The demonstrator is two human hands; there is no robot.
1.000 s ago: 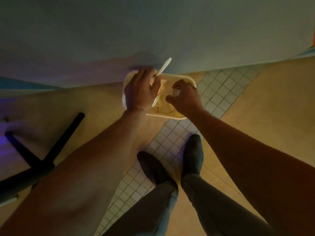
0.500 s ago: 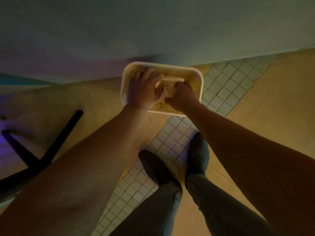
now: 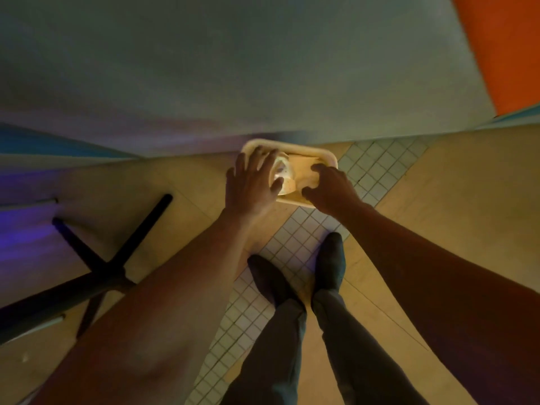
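Tabletop (image 3: 263,68), grey and the biggest item I see from here, fills the upper part of the head view; its near edge runs across just above the hands.

Floor (image 3: 455,206), tan, with a diagonal strip of small pale tiles (image 3: 292,244) running under the feet.

Orange panel (image 3: 502,48), at the tabletop's far right corner.

Black cross-foot stand (image 3: 108,258), on the floor at lower left.

Dark shoes (image 3: 271,282), one pair, toes pointing at the tabletop's near edge.

Cream tray (image 3: 321,154), rectangular with rounded corners. Its far rim meets the near edge of the tabletop and most of it sticks out past that edge; I cannot tell whether it rests there.

Left hand (image 3: 251,185), fingers spread and straight, laid flat over the tray's left end, thumb against the wrapper.

Right hand (image 3: 330,190), fingers curled over the tray's near right corner; I cannot tell whether they grip anything.

Crumpled pale wrapper (image 3: 285,178), in the tray's left half, partly under the left hand.
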